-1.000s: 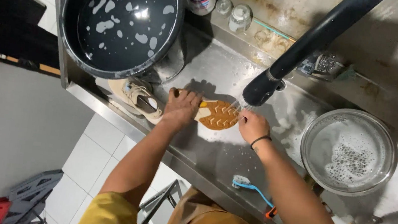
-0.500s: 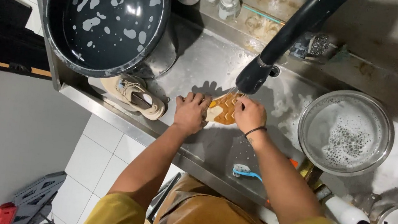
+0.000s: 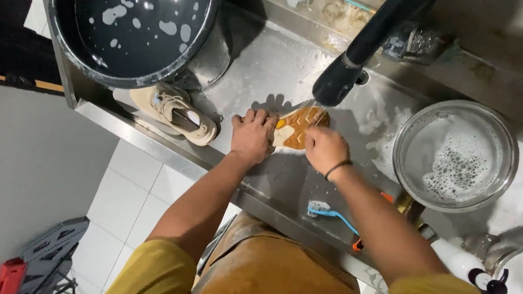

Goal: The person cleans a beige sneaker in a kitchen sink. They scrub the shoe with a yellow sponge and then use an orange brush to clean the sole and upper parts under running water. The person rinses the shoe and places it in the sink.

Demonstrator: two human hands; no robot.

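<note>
both hands hold an orange-brown ridged shoe sole (image 3: 297,128) under the black faucet spout (image 3: 339,87), over the wet steel sink floor (image 3: 271,68). the left hand (image 3: 251,136) grips its near end, the right hand (image 3: 325,149) clasps the other side. a beige sneaker (image 3: 176,111) lies just left; a blue brush (image 3: 327,211) sits on the front edge; a soapy steel bowl (image 3: 455,154) crowds the right.

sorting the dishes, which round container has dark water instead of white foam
The big black basin at upper left: dark water with scattered foam flecks. The steel bowl on the right is foamy white.
</note>
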